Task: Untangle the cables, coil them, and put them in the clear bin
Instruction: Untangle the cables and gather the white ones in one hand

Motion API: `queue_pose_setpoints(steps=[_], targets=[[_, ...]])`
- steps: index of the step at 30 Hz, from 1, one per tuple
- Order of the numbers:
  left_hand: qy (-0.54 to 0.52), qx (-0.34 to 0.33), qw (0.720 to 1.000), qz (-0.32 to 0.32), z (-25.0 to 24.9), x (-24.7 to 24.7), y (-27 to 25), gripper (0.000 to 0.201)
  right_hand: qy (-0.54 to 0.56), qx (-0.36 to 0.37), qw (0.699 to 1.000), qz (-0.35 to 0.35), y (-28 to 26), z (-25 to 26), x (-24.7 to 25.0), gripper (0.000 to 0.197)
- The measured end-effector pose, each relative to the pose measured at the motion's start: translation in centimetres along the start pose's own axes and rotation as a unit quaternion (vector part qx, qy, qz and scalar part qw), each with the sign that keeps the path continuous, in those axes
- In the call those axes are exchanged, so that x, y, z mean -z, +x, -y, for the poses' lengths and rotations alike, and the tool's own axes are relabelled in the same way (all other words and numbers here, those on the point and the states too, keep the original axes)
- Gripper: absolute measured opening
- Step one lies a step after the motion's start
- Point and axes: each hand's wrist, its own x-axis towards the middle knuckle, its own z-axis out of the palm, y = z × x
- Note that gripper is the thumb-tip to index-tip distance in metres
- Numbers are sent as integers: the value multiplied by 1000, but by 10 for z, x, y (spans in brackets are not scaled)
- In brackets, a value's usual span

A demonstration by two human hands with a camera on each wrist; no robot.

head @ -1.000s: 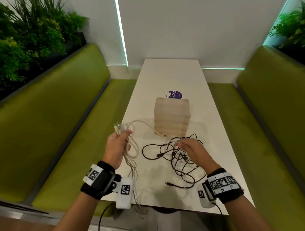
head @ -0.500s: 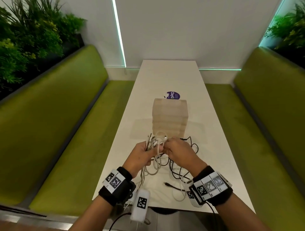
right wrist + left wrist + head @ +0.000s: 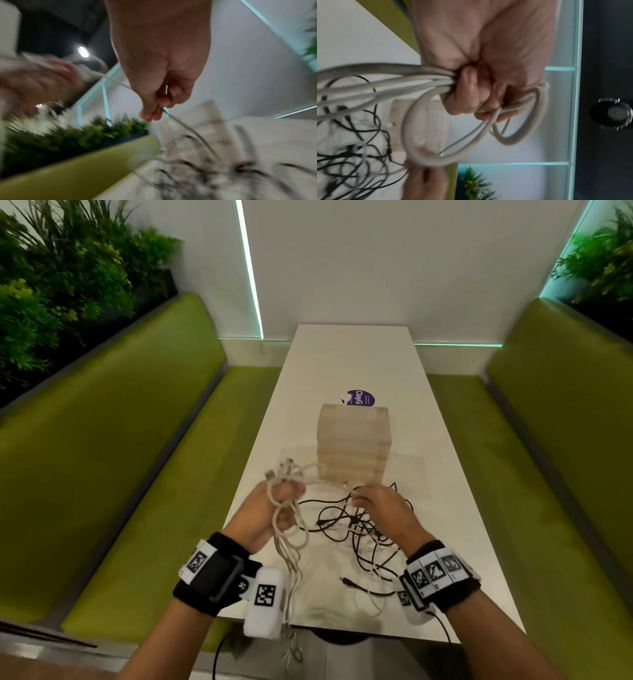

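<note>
My left hand (image 3: 274,513) grips a bundle of white cables (image 3: 289,525) above the table's near left edge; loops hang below it past my wrist. The left wrist view shows the fingers (image 3: 471,97) curled round several white cable (image 3: 423,142) loops. One white strand runs from the bundle to my right hand (image 3: 373,501), which pinches it between thumb and fingertips (image 3: 150,115). Under the right hand lies a tangle of black cables (image 3: 359,529) mixed with thin white ones. The clear bin (image 3: 354,440) stands behind the tangle, mid-table.
The white table (image 3: 352,354) is narrow and runs away from me. A purple sticker (image 3: 359,398) lies behind the bin. Green benches (image 3: 137,474) flank both sides, with plants (image 3: 51,285) above their backs. A loose black plug end (image 3: 346,581) lies near the front edge.
The hands met half a second ago and have since parted. The right hand has moved right over the black tangle, drawing a white strand out from the left hand's bundle.
</note>
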Motion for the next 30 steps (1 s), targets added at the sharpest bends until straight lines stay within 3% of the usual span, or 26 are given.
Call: queue_pose_setpoints(steps=[2, 4, 7, 10, 14, 16, 21, 24, 28, 30], targets=[[-46, -39, 998, -35, -13, 12, 1, 20, 0, -69, 998, 2, 2, -31, 2, 17], [-36, -53, 996, -63, -19, 21, 1, 24, 18, -84, 996, -17, 1, -50, 3, 16], [11, -48, 997, -58, -13, 25, -1, 20, 103, -62, 992, -36, 1, -49, 2, 19], [99, -19, 994, -45, 1, 23, -1, 28, 166, 4, 986, -14, -7, -27, 12, 41], [247, 18, 968, 38, 15, 9, -5, 27, 270, 45, 957, 97, -27, 29, 41, 69], [293, 28, 951, 92, 18, -1, -6, 28, 293, 39, 946, 133, -29, 48, 44, 72], [355, 46, 918, 171, 19, -11, -5, 25, 198, 22, 968, 155, -23, 52, 36, 33], [368, 41, 906, 205, 20, -9, -9, 24, 213, -2, 963, 163, -26, 50, 32, 14], [334, 29, 926, 175, 19, -8, -11, 13, 314, 1, 927, 203, -34, 48, 31, 11], [308, 21, 938, 155, 17, -10, -10, 19, 369, 1, 913, 177, -38, 51, 29, 9]])
